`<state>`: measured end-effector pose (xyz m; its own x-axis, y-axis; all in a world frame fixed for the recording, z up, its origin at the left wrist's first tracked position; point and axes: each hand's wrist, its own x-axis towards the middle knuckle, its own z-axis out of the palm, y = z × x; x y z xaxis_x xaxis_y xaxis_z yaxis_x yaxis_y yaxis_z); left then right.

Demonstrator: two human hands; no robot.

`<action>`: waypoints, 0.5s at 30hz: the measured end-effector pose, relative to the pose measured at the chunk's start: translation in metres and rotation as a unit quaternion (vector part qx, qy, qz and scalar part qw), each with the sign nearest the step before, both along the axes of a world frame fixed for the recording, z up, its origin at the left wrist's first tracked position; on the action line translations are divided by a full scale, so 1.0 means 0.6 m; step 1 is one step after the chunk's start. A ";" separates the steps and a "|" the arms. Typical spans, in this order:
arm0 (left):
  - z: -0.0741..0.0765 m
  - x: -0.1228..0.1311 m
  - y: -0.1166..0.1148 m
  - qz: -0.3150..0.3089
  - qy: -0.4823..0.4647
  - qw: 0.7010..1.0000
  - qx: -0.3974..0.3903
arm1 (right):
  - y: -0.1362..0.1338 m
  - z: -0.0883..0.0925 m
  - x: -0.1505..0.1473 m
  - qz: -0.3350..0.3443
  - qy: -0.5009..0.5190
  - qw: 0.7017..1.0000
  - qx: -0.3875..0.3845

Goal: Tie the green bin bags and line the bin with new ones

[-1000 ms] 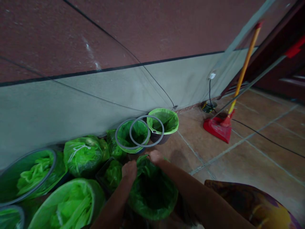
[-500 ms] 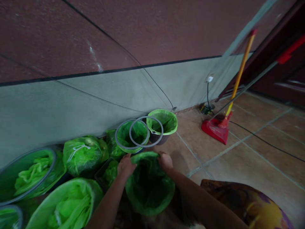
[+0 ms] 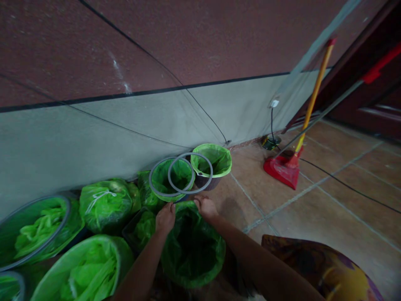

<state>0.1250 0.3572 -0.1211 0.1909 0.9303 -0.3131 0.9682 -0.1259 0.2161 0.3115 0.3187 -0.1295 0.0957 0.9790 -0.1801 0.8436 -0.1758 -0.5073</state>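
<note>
A bin lined with a green plastic bag point(image 3: 194, 267) stands upright before me, its mouth facing up and its inside dark. My left hand point(image 3: 166, 217) is closed on the bag's edge at the far left of the rim. Close by on the same edge, my right hand point(image 3: 206, 207) pinches the bag at the far side. Just beyond my hands, two grey rings point(image 3: 190, 192) overlap across the tops of a green-lined bin point(image 3: 163, 177) and another lined bin point(image 3: 221, 171) by the wall.
To the left crowd a large lined bin point(image 3: 120, 255), a ringed bin point(image 3: 67, 213) and a tied green bag point(image 3: 106, 205). A red dustpan point(image 3: 283, 171) with a yellow handle stands on the tiles at right. A black cable point(image 3: 341, 177) crosses the floor.
My right hand has slid left along the rim, closer to my left hand. The lined bin has shifted slightly left and down in view.
</note>
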 end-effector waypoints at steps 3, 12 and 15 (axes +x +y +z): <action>-0.007 -0.004 -0.005 -0.019 0.015 1.000 -0.012 | 0.012 -0.007 -0.006 0.042 -0.013 0.997 -0.063; -0.010 -0.020 -0.019 -0.030 0.055 0.997 -0.042 | 0.002 -0.036 0.011 0.053 -0.048 0.991 -0.112; -0.014 -0.023 -0.028 -0.017 0.062 0.996 -0.061 | -0.003 -0.038 0.013 0.033 -0.057 0.990 -0.126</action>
